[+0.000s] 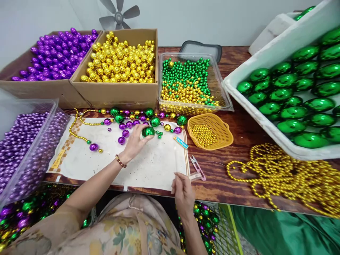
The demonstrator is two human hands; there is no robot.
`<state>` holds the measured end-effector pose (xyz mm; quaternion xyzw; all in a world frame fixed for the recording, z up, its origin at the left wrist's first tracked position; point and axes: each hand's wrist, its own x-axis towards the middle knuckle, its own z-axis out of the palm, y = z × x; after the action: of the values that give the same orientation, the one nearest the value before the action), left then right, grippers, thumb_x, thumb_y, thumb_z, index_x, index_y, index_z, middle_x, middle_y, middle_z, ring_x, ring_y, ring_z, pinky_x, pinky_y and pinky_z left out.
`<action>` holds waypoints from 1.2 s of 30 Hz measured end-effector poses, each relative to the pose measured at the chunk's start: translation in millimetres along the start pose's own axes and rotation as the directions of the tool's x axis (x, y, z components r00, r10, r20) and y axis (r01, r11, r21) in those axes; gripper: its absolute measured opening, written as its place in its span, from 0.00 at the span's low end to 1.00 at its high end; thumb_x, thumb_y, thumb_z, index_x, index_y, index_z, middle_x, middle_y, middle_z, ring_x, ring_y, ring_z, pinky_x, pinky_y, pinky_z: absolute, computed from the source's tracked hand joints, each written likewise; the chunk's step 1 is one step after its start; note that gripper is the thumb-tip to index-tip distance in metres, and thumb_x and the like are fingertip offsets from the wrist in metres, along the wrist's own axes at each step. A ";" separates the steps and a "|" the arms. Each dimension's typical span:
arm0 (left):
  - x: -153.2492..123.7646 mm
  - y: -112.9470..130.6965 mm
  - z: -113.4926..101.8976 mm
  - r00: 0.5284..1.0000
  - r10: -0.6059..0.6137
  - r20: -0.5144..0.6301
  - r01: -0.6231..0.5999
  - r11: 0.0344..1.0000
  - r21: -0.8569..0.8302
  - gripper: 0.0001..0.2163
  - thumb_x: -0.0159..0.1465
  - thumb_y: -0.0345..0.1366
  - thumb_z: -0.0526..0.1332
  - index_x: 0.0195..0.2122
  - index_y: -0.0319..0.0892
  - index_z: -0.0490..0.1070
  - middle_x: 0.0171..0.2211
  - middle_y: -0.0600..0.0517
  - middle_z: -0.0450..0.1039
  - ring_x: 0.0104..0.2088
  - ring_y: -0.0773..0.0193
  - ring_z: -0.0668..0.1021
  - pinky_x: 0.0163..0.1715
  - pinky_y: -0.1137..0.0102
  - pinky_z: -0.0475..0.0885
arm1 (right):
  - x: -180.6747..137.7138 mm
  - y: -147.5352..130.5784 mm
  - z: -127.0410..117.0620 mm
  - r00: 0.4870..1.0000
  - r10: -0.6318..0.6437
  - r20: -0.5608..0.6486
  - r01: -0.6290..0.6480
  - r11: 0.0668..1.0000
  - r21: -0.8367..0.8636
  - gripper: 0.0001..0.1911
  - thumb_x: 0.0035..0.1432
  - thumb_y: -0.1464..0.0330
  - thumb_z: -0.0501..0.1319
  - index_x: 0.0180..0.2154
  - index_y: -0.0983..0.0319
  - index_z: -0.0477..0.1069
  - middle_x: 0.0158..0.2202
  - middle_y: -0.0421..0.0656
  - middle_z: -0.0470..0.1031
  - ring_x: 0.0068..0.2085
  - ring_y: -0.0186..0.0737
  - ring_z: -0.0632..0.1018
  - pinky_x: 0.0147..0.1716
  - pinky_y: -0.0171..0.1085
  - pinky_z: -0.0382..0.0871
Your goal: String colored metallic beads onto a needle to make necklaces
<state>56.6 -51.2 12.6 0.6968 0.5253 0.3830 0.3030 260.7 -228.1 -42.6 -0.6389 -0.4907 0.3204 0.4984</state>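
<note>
Green bauble (pixel 148 131) is pinched by left hand (pixel 134 143), up-left of right hand (pixel 183 193) closed on needle (pixel 175 161) at desk (pixel 233 184) near edge.

Glossy green bauble (pixel 148 131) (large, round); lying on the white cloth (pixel 148 166).

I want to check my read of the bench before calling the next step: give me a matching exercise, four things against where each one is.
Things:
1 green ball
2 snips
3 orange basket
4 gold bead strings

Places:
a in front of the white tray
b at the fingertips of the left hand
c by the near right corner of the cloth
d in front of the clear tub

Pairs: 1-b, 2-c, 3-d, 4-a
</note>
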 end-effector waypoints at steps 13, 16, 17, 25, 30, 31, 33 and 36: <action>35.5 41.9 57.1 0.896 0.405 0.181 -0.432 0.888 0.156 0.21 0.69 0.44 0.60 0.61 0.45 0.65 0.57 0.42 0.68 0.58 0.53 0.72 0.58 0.56 0.67 | 20.8 40.1 -51.4 0.843 0.172 -0.509 -0.050 0.968 0.245 0.15 0.65 0.57 0.61 0.41 0.63 0.69 0.23 0.34 0.70 0.17 0.29 0.70 0.17 0.30 0.65; 66.1 81.6 104.6 0.771 0.501 0.394 -0.602 0.775 0.193 0.19 0.69 0.42 0.59 0.60 0.43 0.66 0.57 0.41 0.69 0.57 0.51 0.72 0.55 0.55 0.67 | 31.9 48.7 -65.8 0.837 0.167 -0.521 -0.040 0.969 0.245 0.15 0.66 0.57 0.60 0.40 0.63 0.69 0.22 0.33 0.70 0.16 0.29 0.69 0.17 0.30 0.65; 75.1 92.7 120.6 0.723 0.492 0.485 -0.648 0.725 0.232 0.18 0.69 0.41 0.60 0.58 0.42 0.67 0.56 0.41 0.70 0.56 0.49 0.72 0.54 0.55 0.67 | 36.1 51.1 -71.0 0.843 0.155 -0.516 -0.036 0.972 0.233 0.15 0.66 0.57 0.60 0.40 0.63 0.69 0.22 0.33 0.69 0.16 0.29 0.69 0.17 0.30 0.65; 141.1 149.4 206.2 0.545 0.297 0.784 -0.787 0.502 0.358 0.14 0.65 0.46 0.63 0.43 0.41 0.76 0.45 0.42 0.76 0.47 0.47 0.77 0.50 0.51 0.67 | 52.3 69.4 -94.1 0.819 0.248 -0.518 -0.089 0.946 0.312 0.15 0.68 0.56 0.57 0.41 0.62 0.71 0.22 0.34 0.69 0.17 0.30 0.69 0.16 0.30 0.66; 194.4 221.2 298.3 0.584 0.558 0.589 -0.788 0.564 0.247 0.14 0.71 0.41 0.55 0.47 0.38 0.74 0.45 0.41 0.75 0.47 0.50 0.76 0.50 0.56 0.69 | 48.3 78.4 -93.5 0.816 0.226 -0.533 -0.128 0.968 0.216 0.16 0.68 0.56 0.57 0.41 0.62 0.73 0.21 0.36 0.72 0.17 0.31 0.70 0.16 0.29 0.65; 202.2 233.2 321.3 0.580 0.571 0.581 -0.791 0.564 0.236 0.14 0.70 0.39 0.56 0.50 0.37 0.73 0.46 0.40 0.75 0.48 0.50 0.75 0.51 0.56 0.69 | 47.4 79.6 -93.5 0.814 0.221 -0.536 -0.134 0.971 0.198 0.16 0.69 0.56 0.56 0.41 0.62 0.74 0.21 0.37 0.72 0.17 0.32 0.70 0.16 0.29 0.65; 213.3 250.5 363.1 0.594 0.574 0.564 -0.779 0.587 0.223 0.18 0.68 0.36 0.58 0.57 0.34 0.69 0.51 0.37 0.72 0.53 0.46 0.73 0.54 0.53 0.67 | 46.2 81.8 -93.2 0.811 0.211 -0.546 -0.139 0.976 0.169 0.16 0.69 0.57 0.56 0.40 0.61 0.74 0.21 0.37 0.72 0.17 0.32 0.71 0.16 0.30 0.65; 221.7 264.2 402.8 0.537 0.590 0.603 -0.809 0.563 0.170 0.29 0.61 0.29 0.62 0.65 0.40 0.62 0.63 0.35 0.61 0.60 0.39 0.66 0.57 0.46 0.64 | 45.6 84.8 -92.0 0.811 0.173 -0.559 -0.119 0.984 0.132 0.16 0.69 0.58 0.56 0.40 0.61 0.76 0.19 0.37 0.71 0.17 0.33 0.70 0.15 0.30 0.64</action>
<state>566.3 84.7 67.6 0.9697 0.1678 0.1608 0.0758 383.7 -216.5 -92.2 -0.7177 -0.2547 0.1747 0.6241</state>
